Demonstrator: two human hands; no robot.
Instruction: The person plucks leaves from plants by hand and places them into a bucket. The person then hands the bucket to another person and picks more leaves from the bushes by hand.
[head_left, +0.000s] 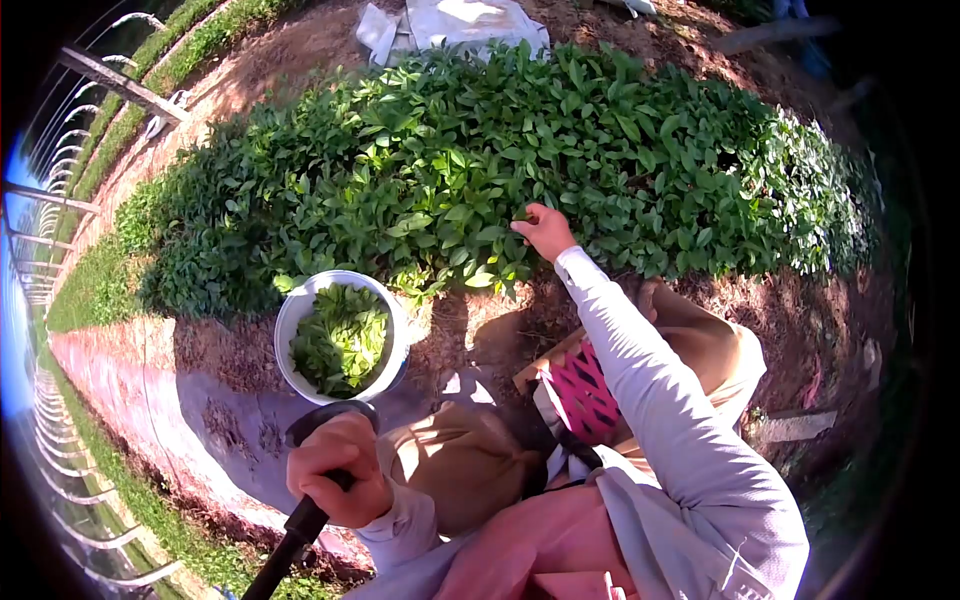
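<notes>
My right hand [547,234] reaches out over a dense bed of leafy green plants [620,130], its fingers pinched on a small green leaf [521,216] at their tips. My left hand [340,472] is wrapped round a black rod [285,553] that slants down to the lower left; a dark curved part of it shows above the fist. Just beyond that fist stands a white bucket [284,345], partly filled with loose picked leaves [343,335]. The bucket sits at the near edge of the plant bed.
My bent legs in tan trousers [460,465] are close to the bed, beside a pink and black patterned item [580,392]. Pale sheeting [475,22] lies behind the plants. A post [125,85] and rows of white hoops [75,470] line the left.
</notes>
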